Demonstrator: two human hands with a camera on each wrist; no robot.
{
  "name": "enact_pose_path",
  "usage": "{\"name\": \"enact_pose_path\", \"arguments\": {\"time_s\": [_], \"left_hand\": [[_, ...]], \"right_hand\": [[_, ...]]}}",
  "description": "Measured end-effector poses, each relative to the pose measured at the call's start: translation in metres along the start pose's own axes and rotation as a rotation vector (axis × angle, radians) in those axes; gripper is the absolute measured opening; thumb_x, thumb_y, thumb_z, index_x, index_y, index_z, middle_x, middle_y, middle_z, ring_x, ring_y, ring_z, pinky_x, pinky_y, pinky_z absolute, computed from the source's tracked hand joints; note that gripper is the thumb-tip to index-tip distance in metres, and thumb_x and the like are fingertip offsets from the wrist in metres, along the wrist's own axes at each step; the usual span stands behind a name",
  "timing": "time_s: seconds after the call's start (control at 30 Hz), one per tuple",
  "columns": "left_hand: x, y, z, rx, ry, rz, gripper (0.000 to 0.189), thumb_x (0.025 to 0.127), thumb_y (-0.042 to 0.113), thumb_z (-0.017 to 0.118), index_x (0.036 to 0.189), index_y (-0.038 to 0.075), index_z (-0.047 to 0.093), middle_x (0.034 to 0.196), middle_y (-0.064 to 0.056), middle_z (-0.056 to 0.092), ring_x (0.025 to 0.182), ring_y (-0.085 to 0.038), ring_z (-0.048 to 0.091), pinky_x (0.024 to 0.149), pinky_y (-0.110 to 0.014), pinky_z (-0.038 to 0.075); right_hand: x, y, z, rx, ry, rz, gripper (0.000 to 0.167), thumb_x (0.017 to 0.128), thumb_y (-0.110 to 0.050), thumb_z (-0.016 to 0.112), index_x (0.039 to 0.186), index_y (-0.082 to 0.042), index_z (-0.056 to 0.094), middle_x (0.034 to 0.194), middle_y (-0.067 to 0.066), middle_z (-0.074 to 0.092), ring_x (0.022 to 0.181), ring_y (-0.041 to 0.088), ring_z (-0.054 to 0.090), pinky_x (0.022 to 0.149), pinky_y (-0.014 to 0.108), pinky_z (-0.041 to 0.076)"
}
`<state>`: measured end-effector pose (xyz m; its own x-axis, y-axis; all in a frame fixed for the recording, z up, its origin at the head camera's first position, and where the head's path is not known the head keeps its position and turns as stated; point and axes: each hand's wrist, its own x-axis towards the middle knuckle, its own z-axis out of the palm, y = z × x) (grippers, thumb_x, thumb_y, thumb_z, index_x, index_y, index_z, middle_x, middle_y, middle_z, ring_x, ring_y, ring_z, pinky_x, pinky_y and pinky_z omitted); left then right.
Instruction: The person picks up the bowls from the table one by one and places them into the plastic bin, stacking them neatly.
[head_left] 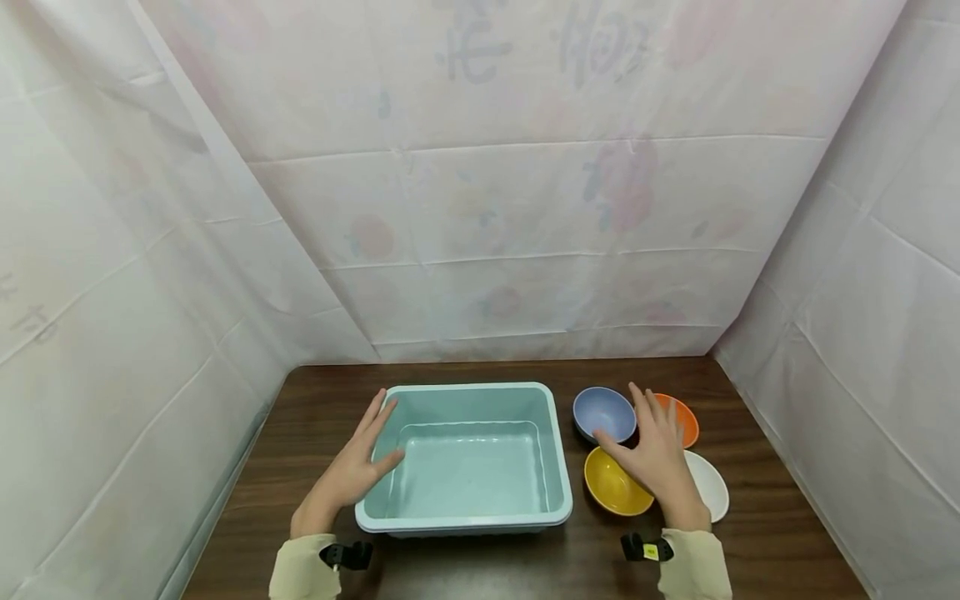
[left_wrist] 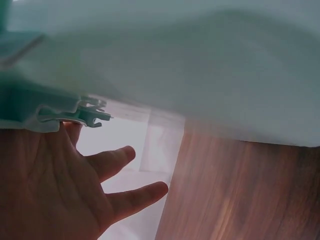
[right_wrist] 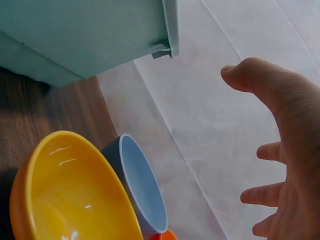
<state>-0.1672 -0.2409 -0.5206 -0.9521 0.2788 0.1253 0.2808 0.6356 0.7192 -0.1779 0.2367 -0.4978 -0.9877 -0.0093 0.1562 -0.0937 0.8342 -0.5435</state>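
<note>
A pale teal rectangular basin (head_left: pixel 555 450) stands on the table with nothing inside. My left hand (head_left: pixel 358 467) is at its left side, fingers spread; whether it touches the rim I cannot tell. On the basin's right, my right hand (head_left: pixel 656 454) hovers with fingers apart and holds nothing. Beneath and around it are a yellow bowl (head_left: pixel 613 483), a blue bowl (head_left: pixel 603 412), an orange dish (head_left: pixel 686 423) and a white dish (head_left: pixel 708 487). The hand partly hides the orange and white ones. In the right wrist view the yellow bowl (right_wrist: pixel 75 190) lies nearest the camera.
The dark wooden table (head_left: pixel 300 417) carries everything. White printed sheeting (head_left: pixel 510 208) hangs behind it, with more sheeting along the left and right sides. Each wrist wears a black camera strap (head_left: pixel 347 556).
</note>
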Motion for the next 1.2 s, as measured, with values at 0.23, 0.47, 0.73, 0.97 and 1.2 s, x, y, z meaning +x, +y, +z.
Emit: {"name": "enact_pose_path", "arguments": {"time_s": [0.23, 0.47, 0.73, 0.97, 1.2], "left_hand": [[-0.001, -0.001, 0.001, -0.003, 0.018, 0.021, 0.083, 0.101, 0.031, 0.067, 0.165, 0.01, 0.021, 0.175, -0.009, 0.001, 0.157, -0.046, 0.012, 0.113, -0.075, 0.028], [-0.001, 0.002, 0.001, -0.007, 0.008, 0.007, 0.08, 0.103, 0.035, 0.063, 0.166, 0.012, 0.019, 0.175, -0.006, -0.002, 0.157, -0.045, 0.012, 0.113, -0.075, 0.028], [-0.002, 0.001, 0.001, -0.013, 0.004, -0.005, 0.079, 0.103, 0.035, 0.063, 0.166, 0.013, 0.019, 0.175, -0.004, -0.003, 0.158, -0.043, 0.012, 0.114, -0.074, 0.028], [-0.001, 0.002, 0.0, -0.012, 0.009, 0.004, 0.078, 0.104, 0.035, 0.062, 0.166, 0.014, 0.02, 0.175, -0.005, -0.003, 0.158, -0.043, 0.013, 0.113, -0.074, 0.029], [-0.001, 0.002, 0.001, -0.017, 0.009, 0.003, 0.078, 0.104, 0.036, 0.061, 0.166, 0.012, 0.02, 0.175, -0.005, -0.003, 0.158, -0.044, 0.012, 0.113, -0.074, 0.028]], "right_hand": [[-0.004, 0.0, 0.006, 0.0, -0.015, 0.032, 0.105, 0.086, -0.064, 0.071, 0.163, -0.01, 0.025, 0.163, 0.034, 0.024, 0.148, 0.067, 0.007, 0.11, 0.085, 0.011], [-0.003, -0.001, 0.016, -0.026, -0.041, 0.019, 0.106, 0.086, -0.066, 0.071, 0.163, -0.009, 0.025, 0.163, 0.034, 0.025, 0.147, 0.069, 0.01, 0.111, 0.083, 0.012], [0.007, 0.004, 0.03, -0.043, -0.064, 0.006, 0.103, 0.087, -0.068, 0.069, 0.162, -0.011, 0.028, 0.165, 0.031, 0.024, 0.148, 0.067, 0.012, 0.113, 0.081, 0.014], [0.02, 0.008, 0.04, -0.058, -0.054, -0.048, 0.099, 0.085, -0.063, 0.073, 0.16, -0.012, 0.034, 0.163, 0.032, 0.028, 0.146, 0.069, 0.014, 0.112, 0.082, 0.018], [0.042, 0.008, 0.042, -0.101, -0.108, -0.093, 0.099, 0.086, -0.059, 0.075, 0.162, -0.012, 0.031, 0.163, 0.033, 0.025, 0.149, 0.065, 0.011, 0.114, 0.08, 0.015]]}}
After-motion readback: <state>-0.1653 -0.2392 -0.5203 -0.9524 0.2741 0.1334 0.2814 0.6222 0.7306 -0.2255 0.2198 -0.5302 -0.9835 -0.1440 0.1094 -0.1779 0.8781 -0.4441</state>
